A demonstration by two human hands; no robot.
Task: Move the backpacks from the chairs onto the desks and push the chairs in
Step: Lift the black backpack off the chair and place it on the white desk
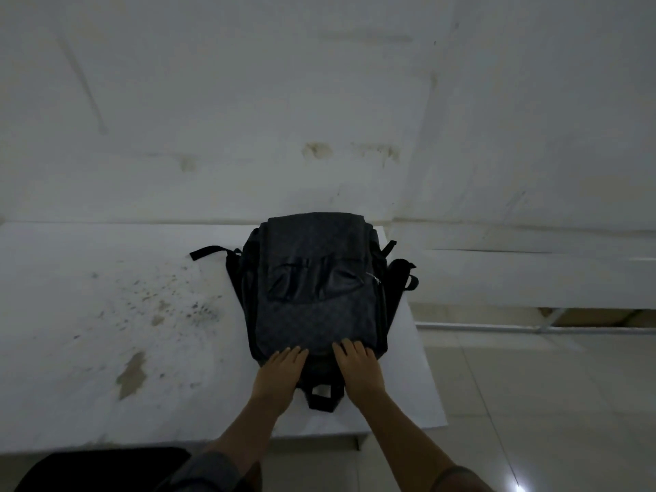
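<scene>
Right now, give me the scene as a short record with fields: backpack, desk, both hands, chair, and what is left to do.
backpack: dark backpack lying flat on the desk, carry handle toward the person
desk: white desk, stained surface, backpack near its right end
left hand: left hand flat on the backpack's near end, fingers extended
right hand: right hand flat on the backpack's near end, beside the handle
chair: dark chair at the bottom edge, in front of the desk, only partly in view
left to do: likely pushing the chair in
</scene>
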